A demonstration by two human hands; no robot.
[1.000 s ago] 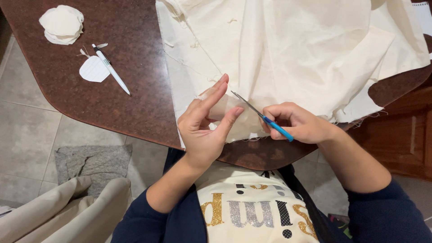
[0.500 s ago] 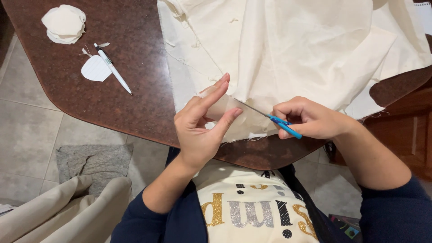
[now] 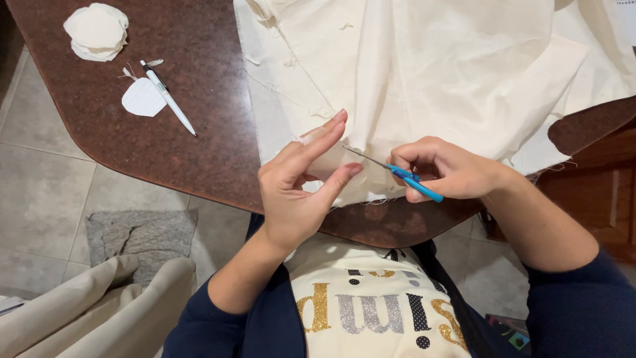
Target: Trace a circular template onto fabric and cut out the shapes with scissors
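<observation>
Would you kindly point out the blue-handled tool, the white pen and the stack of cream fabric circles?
blue-handled tool (image 3: 414, 180), head view, on its blue handle in the right hand.
white pen (image 3: 168, 98), head view, on the middle of its barrel.
stack of cream fabric circles (image 3: 97, 30), head view, on the top circle.

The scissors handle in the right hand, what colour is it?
Bright blue: the scissors handle sticks out of the right hand, clearest in the head view.

We list: dark navy long sleeves (image 3: 583, 311) pushed up the forearms; cream shirt front (image 3: 377, 311) with glittery gold and silver lettering.
</observation>
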